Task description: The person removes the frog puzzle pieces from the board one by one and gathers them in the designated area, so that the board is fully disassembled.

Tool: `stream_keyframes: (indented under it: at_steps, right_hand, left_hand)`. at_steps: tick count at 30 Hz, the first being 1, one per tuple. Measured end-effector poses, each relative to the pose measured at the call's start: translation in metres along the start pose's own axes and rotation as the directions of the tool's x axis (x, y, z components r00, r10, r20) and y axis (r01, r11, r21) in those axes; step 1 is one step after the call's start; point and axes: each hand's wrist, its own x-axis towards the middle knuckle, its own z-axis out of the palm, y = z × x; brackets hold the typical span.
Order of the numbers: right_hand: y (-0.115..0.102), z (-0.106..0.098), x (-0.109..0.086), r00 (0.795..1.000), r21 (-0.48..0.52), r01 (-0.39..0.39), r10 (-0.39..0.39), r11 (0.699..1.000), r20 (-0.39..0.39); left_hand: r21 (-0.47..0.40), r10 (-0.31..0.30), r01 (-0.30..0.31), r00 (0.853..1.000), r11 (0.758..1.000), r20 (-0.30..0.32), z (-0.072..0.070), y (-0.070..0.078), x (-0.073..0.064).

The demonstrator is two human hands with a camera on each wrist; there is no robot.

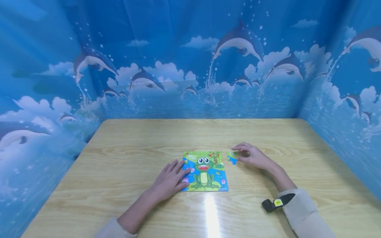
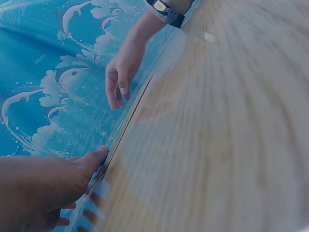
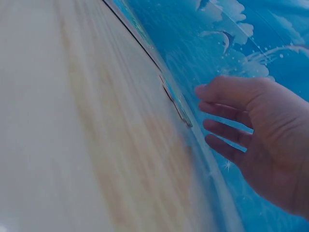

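Note:
A square jigsaw puzzle with a smiling green frog point(image 1: 205, 177) lies flat on the table. My left hand point(image 1: 169, 180) rests at its left edge, fingertips and thumb on the board; the left wrist view shows that thumb point(image 2: 96, 157) along the thin edge. Just right of the puzzle's upper corner is a loose green-and-blue jigsaw piece point(image 1: 232, 158), apart from the board. My right hand point(image 1: 253, 157) is beside this piece with loosely bent fingers. In the right wrist view a gap shows between the right hand point(image 3: 260, 125) and the piece point(image 3: 176, 104).
The wooden table point(image 1: 143, 138) reaches back to a blue curtain point(image 1: 178, 43) printed with dolphins, which also hangs at both sides. A black strap with a yellow label point(image 1: 278, 202) is on the right sleeve. A bright light reflection point(image 1: 212, 215) falls in front of the puzzle.

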Motion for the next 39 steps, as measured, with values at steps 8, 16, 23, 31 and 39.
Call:
stream_keyframes:
  at_steps: [8, 16, 23, 31, 39]
  right_hand:
    - [-0.033, 0.008, 0.017, 0.999, 0.004, 0.047, -0.047, 0.999, 0.027]
    - [-0.054, 0.03, 0.044, 0.991, 0.03, 0.075, -0.078, 0.997, 0.105]
    - [-0.063, 0.052, 0.06, 0.987, -0.012, 0.01, -0.008, 1.0, 0.161]
    - [-0.065, 0.063, 0.064, 0.985, -0.104, -0.012, 0.03, 0.994, 0.167]
    - [-0.07, 0.068, 0.063, 0.982, -0.138, -0.04, 0.064, 0.99, 0.176]
  left_hand:
    - [-0.013, 0.003, -0.003, 1.0, 1.0, -0.021, 0.0, 0.0, 0.0]
    - [-0.012, 0.001, -0.002, 1.0, 1.0, -0.014, 0.001, 0.0, 0.002]
    - [-0.014, -0.004, 0.004, 1.0, 1.0, 0.0, 0.002, 0.001, 0.003]
    - [-0.007, 0.001, -0.001, 1.0, 1.0, 0.009, 0.002, 0.001, 0.002]
    - [-0.008, -0.01, 0.01, 1.0, 1.0, 0.009, 0.0, 0.001, 0.0]
